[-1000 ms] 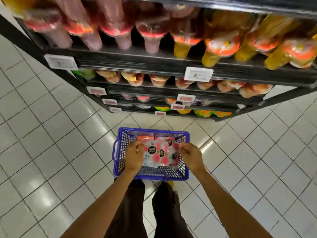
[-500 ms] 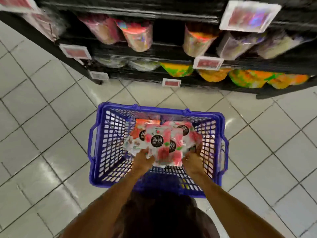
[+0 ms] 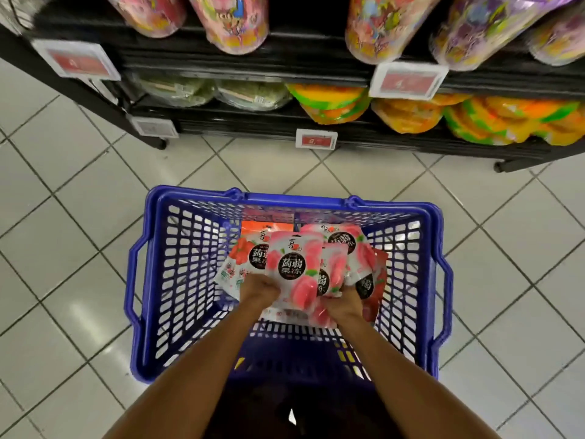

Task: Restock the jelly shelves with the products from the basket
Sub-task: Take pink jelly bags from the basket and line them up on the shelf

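A blue plastic basket stands on the tiled floor in front of me. Inside it lie several pink-and-white jelly pouches with a black round label; a red strawberry pouch lies at the left of the pile. My left hand grips the lower edge of the pouches on the left. My right hand grips the bundle's lower right edge. Both hands are down inside the basket, with the pouches fanned out above them.
Black shelves run across the top. The lowest shelf holds green bags and orange-green bags; the shelf above holds colourful tubs. Price tags hang on the shelf edges. White tiled floor surrounds the basket.
The view has dropped closer to the basket and lower shelves. Both hands stay on the jelly pouches, which now sit slightly more gathered between them.
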Demonstrator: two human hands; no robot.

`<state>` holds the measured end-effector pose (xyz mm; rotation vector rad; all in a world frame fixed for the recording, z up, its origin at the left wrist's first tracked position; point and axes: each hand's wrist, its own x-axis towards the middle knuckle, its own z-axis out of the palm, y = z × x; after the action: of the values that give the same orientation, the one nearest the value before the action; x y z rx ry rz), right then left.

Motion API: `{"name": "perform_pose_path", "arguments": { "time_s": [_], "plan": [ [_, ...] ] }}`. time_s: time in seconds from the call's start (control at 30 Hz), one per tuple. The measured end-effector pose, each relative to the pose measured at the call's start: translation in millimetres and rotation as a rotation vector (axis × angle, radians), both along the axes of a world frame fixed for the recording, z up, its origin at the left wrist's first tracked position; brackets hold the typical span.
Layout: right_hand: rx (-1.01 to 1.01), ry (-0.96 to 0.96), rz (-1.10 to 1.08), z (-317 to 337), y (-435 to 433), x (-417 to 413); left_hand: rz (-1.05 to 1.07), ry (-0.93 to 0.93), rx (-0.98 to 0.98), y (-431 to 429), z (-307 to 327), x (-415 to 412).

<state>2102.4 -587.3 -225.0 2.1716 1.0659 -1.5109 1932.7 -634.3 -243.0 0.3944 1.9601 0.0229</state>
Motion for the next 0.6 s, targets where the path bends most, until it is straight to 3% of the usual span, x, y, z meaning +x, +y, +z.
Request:
{"name": "perform_pose_path", "arguments": {
  "time_s": [0.13,0.27,0.37,0.5,0.6],
  "plan": [
    [-0.039,0.065,-0.093,35.9,-1.8,-0.5,0.193,-0.19,0.029,-11.0,30.8,5.0],
    [-0.031,0.007,-0.049,40.5,0.8,2.1,0.111,-0.004,0.042,-4.2,27.9,14.3],
    [-0.013,-0.004,-0.04,22.4,0.6,9.9,0.043,0.107,0.157,1.5,11.2,17.3],
    [-0.012,0.092,-0.295,-2.6,1.4,22.2,0.019,0.18,0.098,19.0,-15.7,19.3],
    [-0.04,0.209,-0.423,-10.8,5.9,23.9,0.128,-0.031,0.019,34.5,-25.0,14.8]
  ]
}}
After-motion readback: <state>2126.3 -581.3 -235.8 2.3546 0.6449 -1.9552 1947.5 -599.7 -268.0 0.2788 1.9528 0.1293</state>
